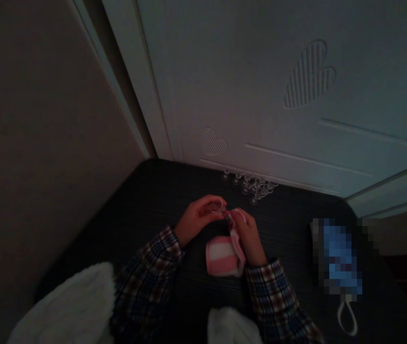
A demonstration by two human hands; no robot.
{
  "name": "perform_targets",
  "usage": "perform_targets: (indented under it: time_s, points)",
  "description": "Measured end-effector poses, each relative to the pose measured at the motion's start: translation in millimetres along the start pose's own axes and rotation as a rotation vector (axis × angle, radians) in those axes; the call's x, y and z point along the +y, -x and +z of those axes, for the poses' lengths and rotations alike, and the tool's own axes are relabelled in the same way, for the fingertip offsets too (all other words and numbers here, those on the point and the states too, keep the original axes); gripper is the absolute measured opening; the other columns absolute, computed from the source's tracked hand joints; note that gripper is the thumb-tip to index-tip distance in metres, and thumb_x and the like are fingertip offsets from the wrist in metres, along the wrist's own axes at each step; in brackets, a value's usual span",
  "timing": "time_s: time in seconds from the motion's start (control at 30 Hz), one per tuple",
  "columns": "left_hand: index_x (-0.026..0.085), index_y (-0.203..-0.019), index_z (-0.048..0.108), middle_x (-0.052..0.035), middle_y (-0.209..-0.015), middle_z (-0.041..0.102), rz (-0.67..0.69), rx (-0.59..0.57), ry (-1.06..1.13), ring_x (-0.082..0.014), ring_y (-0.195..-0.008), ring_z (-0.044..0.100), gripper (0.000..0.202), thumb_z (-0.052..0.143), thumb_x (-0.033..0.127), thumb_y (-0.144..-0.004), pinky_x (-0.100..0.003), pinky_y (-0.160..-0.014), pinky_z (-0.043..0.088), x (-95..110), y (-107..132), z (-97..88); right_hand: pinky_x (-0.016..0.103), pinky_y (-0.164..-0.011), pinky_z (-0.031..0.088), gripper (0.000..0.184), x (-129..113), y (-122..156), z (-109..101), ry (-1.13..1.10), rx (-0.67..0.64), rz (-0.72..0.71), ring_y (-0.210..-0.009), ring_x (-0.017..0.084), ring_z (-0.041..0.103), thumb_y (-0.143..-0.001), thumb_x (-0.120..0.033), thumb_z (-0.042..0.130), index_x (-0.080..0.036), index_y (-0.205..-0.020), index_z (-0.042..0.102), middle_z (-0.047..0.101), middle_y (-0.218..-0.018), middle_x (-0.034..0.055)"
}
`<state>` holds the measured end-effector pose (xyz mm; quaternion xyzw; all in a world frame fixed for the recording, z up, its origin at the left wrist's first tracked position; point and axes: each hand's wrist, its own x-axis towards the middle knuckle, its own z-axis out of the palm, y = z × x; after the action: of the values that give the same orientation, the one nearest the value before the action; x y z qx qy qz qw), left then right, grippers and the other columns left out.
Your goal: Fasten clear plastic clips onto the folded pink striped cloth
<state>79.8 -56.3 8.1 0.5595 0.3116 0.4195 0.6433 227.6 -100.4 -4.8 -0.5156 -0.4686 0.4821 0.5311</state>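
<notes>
Pink-and-white cloth (222, 260), partly bunched, beside small clear piece (218, 208)

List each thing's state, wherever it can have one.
Left hand: closed on a small clear cup
Right hand: closed on the pink-and-white cloth
Pink-and-white cloth: bunched above, spread flatter below
Clear cups: clustered near the white panel
Blue item: pixelated, state unclear
White loop: open

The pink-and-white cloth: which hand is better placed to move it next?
Probably the right hand: it holds part of the cloth, and the rest drapes beside it, while the left hand seems busy holding a small clear piece.
</notes>
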Motion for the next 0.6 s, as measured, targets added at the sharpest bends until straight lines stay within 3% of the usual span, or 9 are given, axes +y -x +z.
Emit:
perform_targets:
  time_s: [0.1, 0.23, 0.37, 0.6]
  points:
    - [0.017, -0.092, 0.056, -0.0008, -0.085, 0.060, -0.019, 0.074, 0.106, -0.0174, -0.082, 0.063, 0.024, 0.065, 0.019, -0.070, -0.031, -0.077, 0.049, 1.2, -0.1, 1.6, 0.023, -0.053, 0.031, 0.030, 0.8, 0.0, 0.8, -0.034, 0.036, 0.002, -0.055, 0.010, 0.037, -0.085, -0.038, 0.041, -0.019, -0.063, 0.045, 0.042, -0.060, -0.0041]
    - [0.017, -0.088, 0.055, 0.0003, -0.087, 0.058, -0.019, 0.170, 0.234, -0.0176, -0.088, 0.062, 0.021, 0.065, 0.021, -0.071, -0.032, -0.081, 0.048, 2.2, -1.0, 1.6, 0.022, -0.053, 0.031, 0.028, -2.2, 2.1, 2.0, -0.037, -0.022, -0.022, -0.054, 0.010, 0.038, -0.085, -0.039, 0.041, -0.019, -0.065, 0.046, 0.044, -0.059, -0.0037]
    - [0.016, -0.087, 0.054, 0.0000, -0.088, 0.057, -0.060, 0.151, 0.247, -0.0173, -0.088, 0.061, 0.020, 0.066, 0.020, -0.070, -0.032, -0.081, 0.048, 2.0, -1.2, 2.0, 0.022, -0.054, 0.032, 0.024, -4.3, 3.5, 2.8, -0.044, -0.069, -0.063, -0.055, 0.010, 0.040, -0.084, -0.036, 0.046, -0.019, -0.067, 0.048, 0.045, -0.059, -0.0038]
    - [0.016, -0.087, 0.052, 0.0004, -0.085, 0.058, -0.040, 0.098, 0.245, -0.0166, -0.088, 0.061, 0.021, 0.066, 0.018, -0.071, -0.031, -0.082, 0.048, 0.8, 0.3, 5.0, 0.022, -0.054, 0.031, 0.019, -1.0, 0.2, 0.8, -0.021, -0.007, -0.071, -0.056, 0.010, 0.039, -0.083, -0.031, 0.048, -0.019, -0.068, 0.050, 0.045, -0.060, -0.0040]
